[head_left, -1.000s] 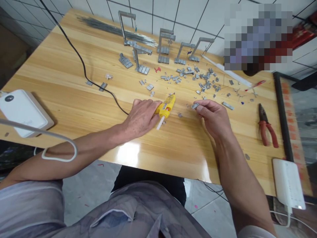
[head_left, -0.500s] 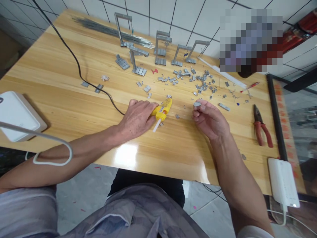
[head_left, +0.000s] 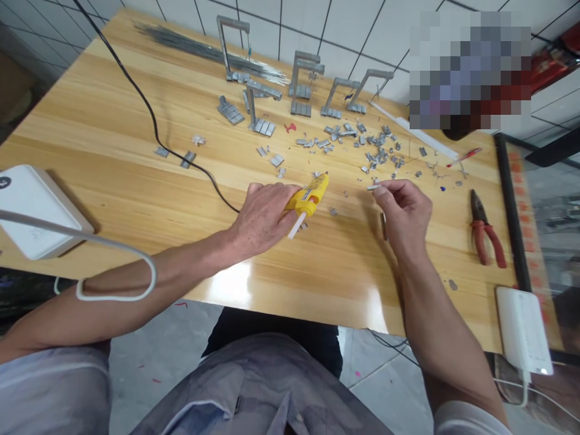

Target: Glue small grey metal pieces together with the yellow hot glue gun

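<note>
My left hand (head_left: 267,212) is wrapped round the handle of a yellow hot glue gun (head_left: 312,194). Its nozzle points up and to the right, and a white glue stick (head_left: 297,225) sticks out of its rear. To the right, my right hand (head_left: 406,208) pinches a thin grey metal-like piece (head_left: 374,187) between thumb and forefinger, just above the wood. Beside the palm shows another narrow grey strip (head_left: 385,226); whether it is held or lies on the table I cannot tell. Loose grey pieces (head_left: 378,154) are scattered beyond this hand.
Several grey hook-shaped stands (head_left: 261,125) line the back, near a bundle of thin rods (head_left: 190,51). Red-handled pliers (head_left: 486,232) and a white power bank (head_left: 524,329) lie at right. A white box (head_left: 40,211) sits left; a black cord (head_left: 156,130) crosses the table.
My right hand has turned over from palm-up to back-up and shifted slightly right, still pinching a grey piece. The strip that lay right of it no longer shows there. My left hand keeps the glue gun.
</note>
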Action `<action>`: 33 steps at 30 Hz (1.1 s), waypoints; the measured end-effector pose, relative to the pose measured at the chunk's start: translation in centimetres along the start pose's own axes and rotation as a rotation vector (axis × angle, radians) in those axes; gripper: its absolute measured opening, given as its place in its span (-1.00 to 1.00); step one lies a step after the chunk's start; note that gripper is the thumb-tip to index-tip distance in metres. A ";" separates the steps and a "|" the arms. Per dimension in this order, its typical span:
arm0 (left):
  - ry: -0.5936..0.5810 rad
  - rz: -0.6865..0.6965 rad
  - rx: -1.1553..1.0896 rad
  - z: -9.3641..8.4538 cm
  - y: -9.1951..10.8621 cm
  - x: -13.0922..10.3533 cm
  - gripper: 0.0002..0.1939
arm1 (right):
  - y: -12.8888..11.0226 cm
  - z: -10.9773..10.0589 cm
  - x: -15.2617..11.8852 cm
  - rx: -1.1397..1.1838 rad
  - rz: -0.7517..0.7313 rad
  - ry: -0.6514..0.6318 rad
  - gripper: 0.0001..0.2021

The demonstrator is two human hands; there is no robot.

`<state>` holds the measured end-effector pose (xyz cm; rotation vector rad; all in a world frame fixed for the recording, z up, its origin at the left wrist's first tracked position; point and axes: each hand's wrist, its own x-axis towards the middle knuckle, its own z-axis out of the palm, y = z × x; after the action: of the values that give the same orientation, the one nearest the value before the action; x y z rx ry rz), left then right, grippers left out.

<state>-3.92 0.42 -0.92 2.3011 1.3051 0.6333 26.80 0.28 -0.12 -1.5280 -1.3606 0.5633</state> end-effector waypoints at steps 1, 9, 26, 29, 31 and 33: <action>-0.001 -0.006 0.000 0.0 0.1 0.0 -0.65 | 0.5 -0.1 0.2 -0.068 -0.026 0.024 -0.88; 0.029 -0.006 -0.054 0.5 0.3 -0.3 -0.61 | 1.8 0.0 -0.2 -0.457 -0.253 0.006 -0.67; -0.017 -0.002 -0.091 0.5 0.3 -0.5 -0.55 | -0.7 1.5 -3.0 -0.624 -0.515 -0.298 -0.83; -0.012 0.004 -0.093 0.5 0.3 -0.3 -0.53 | -0.3 1.7 -2.9 -0.642 -0.530 -0.289 -0.84; 0.001 0.003 -0.093 0.5 0.2 -0.2 -0.51 | -0.2 1.9 -2.9 -0.660 -0.535 -0.290 -0.84; 0.018 0.003 -0.088 0.5 0.2 -0.1 -0.50 | -0.3 2.1 -3.0 -0.685 -0.530 -0.291 -0.85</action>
<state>-3.58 0.18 -1.23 2.2314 1.2570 0.6999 24.14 -1.84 -1.52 -1.5272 -2.2461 -0.0381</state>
